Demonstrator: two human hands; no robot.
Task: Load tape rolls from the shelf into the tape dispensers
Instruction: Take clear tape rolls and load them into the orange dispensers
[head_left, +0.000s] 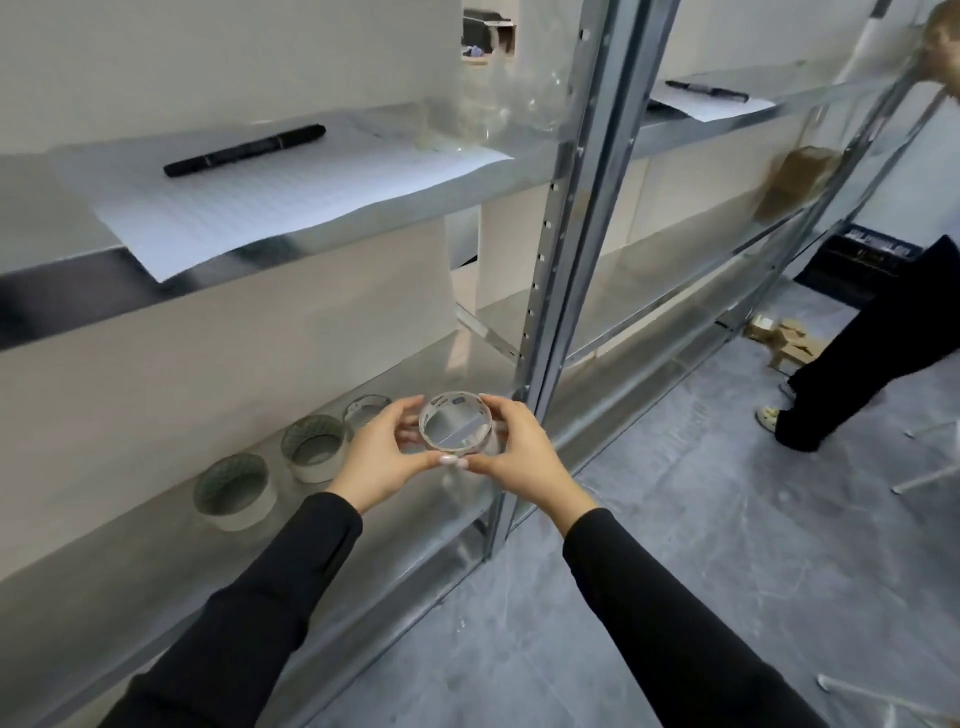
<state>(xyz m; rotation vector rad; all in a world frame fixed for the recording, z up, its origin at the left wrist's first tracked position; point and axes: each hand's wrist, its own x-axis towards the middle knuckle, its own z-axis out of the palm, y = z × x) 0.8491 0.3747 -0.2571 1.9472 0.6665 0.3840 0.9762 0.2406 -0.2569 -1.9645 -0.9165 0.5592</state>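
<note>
I hold a clear tape roll (456, 422) with a pale printed core between both hands, just in front of the lower metal shelf (156, 582). My left hand (382, 451) grips its left side and my right hand (519, 451) grips its right side, thumbs meeting under it. Three more clear tape rolls rest on the lower shelf in a row: one (236, 491) nearest, one (314, 448) in the middle, one (366, 408) partly behind my left fingers. No tape dispenser is in view.
The upper shelf (41, 291) carries a paper sheet (260, 202) with a black marker (244, 149). A steel upright (561, 249) stands right of my hands. Another person (878, 332) in black stands at the right by a second shelving bay, cardboard boxes (784, 343) on the floor.
</note>
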